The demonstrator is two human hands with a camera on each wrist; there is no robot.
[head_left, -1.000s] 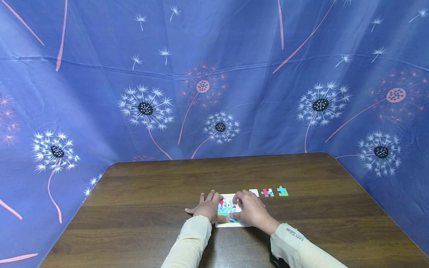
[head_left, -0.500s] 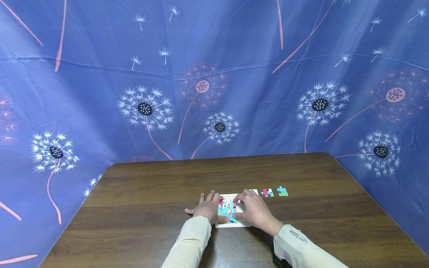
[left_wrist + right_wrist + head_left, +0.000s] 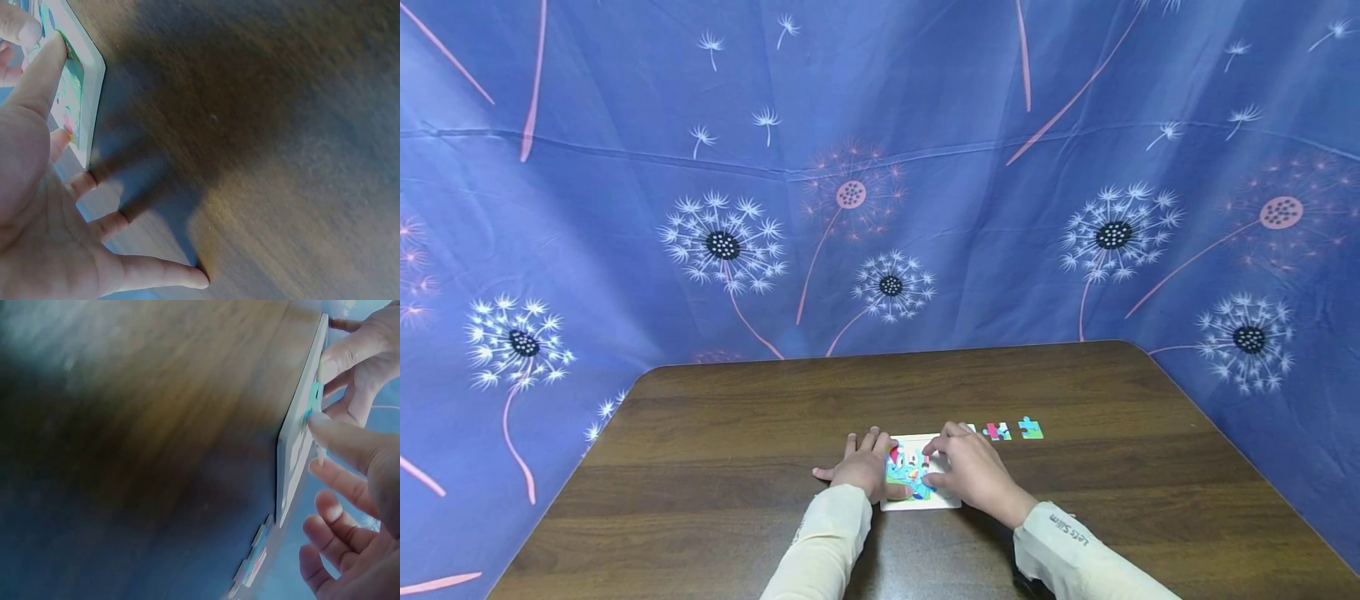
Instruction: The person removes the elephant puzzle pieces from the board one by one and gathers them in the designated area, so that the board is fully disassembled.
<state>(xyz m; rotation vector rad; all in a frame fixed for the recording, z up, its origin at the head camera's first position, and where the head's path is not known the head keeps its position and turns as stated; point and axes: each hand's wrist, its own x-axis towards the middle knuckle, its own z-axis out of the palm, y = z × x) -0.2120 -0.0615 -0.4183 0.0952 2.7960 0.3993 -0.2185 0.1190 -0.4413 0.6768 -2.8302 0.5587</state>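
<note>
Thumb and index finger of the right hand [image 3: 979, 473] pinch a piece [image 3: 927, 466] on the puzzle [image 3: 945, 503]. The left hand [image 3: 863, 472] spreads its fingers, thumb on the puzzle, flat on a brown table [image 3: 700, 467]. Loose pieces [image 3: 1031, 428] lie beyond; blue cloth [image 3: 985, 225] hangs behind.

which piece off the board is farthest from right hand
The blue and green piece, rightmost in the row; the reddish piece and partly hidden piece lie closer.
</note>
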